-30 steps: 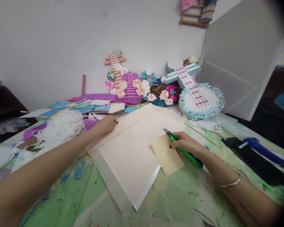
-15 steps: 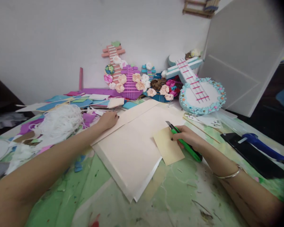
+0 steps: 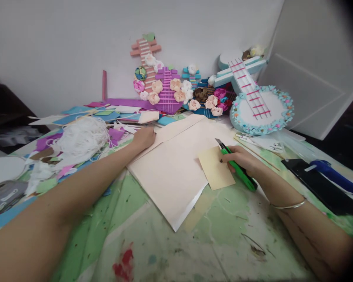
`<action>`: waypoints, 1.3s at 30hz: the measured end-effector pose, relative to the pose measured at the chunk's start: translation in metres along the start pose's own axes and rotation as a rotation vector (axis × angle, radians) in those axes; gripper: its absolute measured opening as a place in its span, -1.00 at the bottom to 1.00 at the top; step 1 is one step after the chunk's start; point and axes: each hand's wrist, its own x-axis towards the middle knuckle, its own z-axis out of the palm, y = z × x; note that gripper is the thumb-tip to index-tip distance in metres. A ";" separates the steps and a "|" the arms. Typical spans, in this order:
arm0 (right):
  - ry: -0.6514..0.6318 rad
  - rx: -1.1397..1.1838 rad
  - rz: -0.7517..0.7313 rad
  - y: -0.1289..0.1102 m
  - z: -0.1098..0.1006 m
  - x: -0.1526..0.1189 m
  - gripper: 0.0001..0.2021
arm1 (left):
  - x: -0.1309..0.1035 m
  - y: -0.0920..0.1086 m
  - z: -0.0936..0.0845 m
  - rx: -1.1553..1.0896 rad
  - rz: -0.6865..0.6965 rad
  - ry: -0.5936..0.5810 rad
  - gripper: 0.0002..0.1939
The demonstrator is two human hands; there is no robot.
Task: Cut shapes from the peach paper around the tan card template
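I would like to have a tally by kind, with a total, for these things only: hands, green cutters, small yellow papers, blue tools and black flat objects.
Hands: 2 (left hand, right hand)
Green cutter: 1
Small yellow paper: 1
Blue tool: 1
Black flat object: 1
Total: 6

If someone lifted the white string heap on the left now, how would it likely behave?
The white string heap would probably sag floppily, since its strands lie in loose loops. It looks light for its bulk, being thin strands loosely piled. Stray loops spread towards nearby paper scraps, so it might snag some.
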 end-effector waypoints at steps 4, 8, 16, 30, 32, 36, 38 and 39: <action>0.018 -0.004 0.022 -0.003 0.001 -0.001 -0.90 | -0.006 0.001 -0.003 -0.061 0.037 0.109 -0.68; 0.014 -0.002 0.016 -0.002 0.002 -0.001 -0.89 | -0.030 0.002 -0.020 -0.134 0.147 0.277 -0.74; 0.023 -0.016 0.010 -0.001 0.003 -0.002 -0.89 | -0.154 0.007 -0.057 -0.228 0.693 0.142 -0.79; -0.058 0.061 -0.132 -0.042 0.032 -0.017 -0.79 | -0.179 -0.007 -0.040 -0.205 0.727 -0.039 -0.45; -0.201 0.039 -0.143 -0.049 0.055 -0.013 -0.79 | -0.179 -0.008 -0.041 -0.199 0.727 -0.051 -0.45; -0.412 -0.114 -0.164 -0.051 0.093 0.002 -0.82 | -0.177 -0.012 -0.040 -0.229 0.734 -0.066 -0.37; -0.453 -0.180 -0.162 -0.048 0.103 0.008 -0.83 | -0.174 -0.016 -0.040 -0.263 0.727 -0.087 -0.30; -0.468 -0.203 -0.153 -0.046 0.105 0.010 -0.83 | -0.172 -0.017 -0.040 -0.282 0.720 -0.103 -0.28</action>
